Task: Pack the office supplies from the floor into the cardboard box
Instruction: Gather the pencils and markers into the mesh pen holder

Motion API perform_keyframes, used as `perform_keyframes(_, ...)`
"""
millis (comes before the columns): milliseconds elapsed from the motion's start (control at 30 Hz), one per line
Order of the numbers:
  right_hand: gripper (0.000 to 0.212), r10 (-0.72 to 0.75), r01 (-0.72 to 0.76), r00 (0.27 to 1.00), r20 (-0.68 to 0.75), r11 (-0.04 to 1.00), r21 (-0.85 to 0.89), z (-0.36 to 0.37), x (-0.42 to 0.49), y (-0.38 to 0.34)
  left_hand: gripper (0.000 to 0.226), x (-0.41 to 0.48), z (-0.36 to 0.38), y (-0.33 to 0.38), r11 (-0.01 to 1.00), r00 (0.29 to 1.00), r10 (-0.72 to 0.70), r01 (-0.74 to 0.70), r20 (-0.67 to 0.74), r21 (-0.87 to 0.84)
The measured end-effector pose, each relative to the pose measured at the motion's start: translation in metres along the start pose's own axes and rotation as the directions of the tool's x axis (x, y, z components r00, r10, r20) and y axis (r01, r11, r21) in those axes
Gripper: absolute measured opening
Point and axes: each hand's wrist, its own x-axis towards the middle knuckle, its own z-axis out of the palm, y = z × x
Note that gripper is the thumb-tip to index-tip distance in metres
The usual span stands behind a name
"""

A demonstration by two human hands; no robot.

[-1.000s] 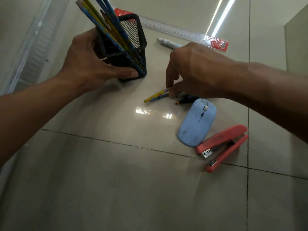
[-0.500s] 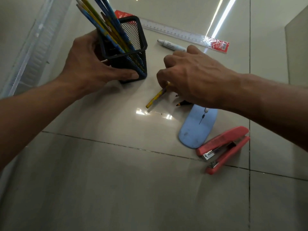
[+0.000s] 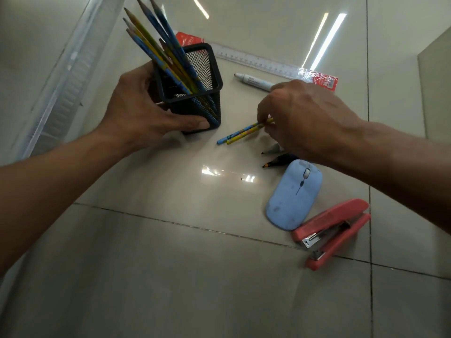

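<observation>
My left hand (image 3: 141,111) grips a black mesh pencil holder (image 3: 192,91) that stands on the tiled floor with several blue and yellow pencils (image 3: 161,50) sticking out of it. To its right, my right hand (image 3: 307,118) pinches two pencils (image 3: 241,132), one blue and one yellow, whose free ends point toward the lower left just above the floor. Two dark pens (image 3: 278,157) lie partly under my right hand. No cardboard box is in view.
A light blue mouse (image 3: 292,193) and a red stapler (image 3: 334,232) lie at the right. A white marker (image 3: 251,81) and a clear ruler (image 3: 263,62) in a red-ended sleeve lie behind. A ribbed clear plastic edge (image 3: 61,76) runs along the left.
My right hand closed on the two pencils on the floor and has raised them a little. My left hand kept its hold on the mesh holder.
</observation>
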Motion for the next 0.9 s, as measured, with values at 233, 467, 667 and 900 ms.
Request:
perform_keyframes(233, 0.021, 0.198, -0.197, 0.98, 0.017, 0.963, 0.185, 0.007, 0.002, -0.013, 0.088, 0.001, 0.0, -0.001, 1.0, 1.0, -0.013, 0.013, -0.001, -0.006)
perform_keyframes(467, 0.016, 0.338, -0.323, 0.941, 0.019, 0.878, 0.355, 0.017, 0.014, -0.032, 0.088, 0.002, 0.0, -0.002, 0.999, 1.0, -0.018, 0.018, -0.002, 0.027)
perform_keyframes(667, 0.01, 0.337, -0.323, 0.941, 0.024, 0.876, 0.357, 0.017, 0.018, -0.039, 0.084, 0.001, 0.001, -0.003, 0.999, 1.0, -0.011, 0.011, -0.006, 0.034)
perform_keyframes(900, 0.012, 0.392, -0.398, 0.915, 0.097, 0.835, 0.379, 0.014, 0.018, -0.036, 0.083, 0.002, 0.0, -0.006, 1.0, 1.0, 0.002, -0.002, -0.012, 0.008)
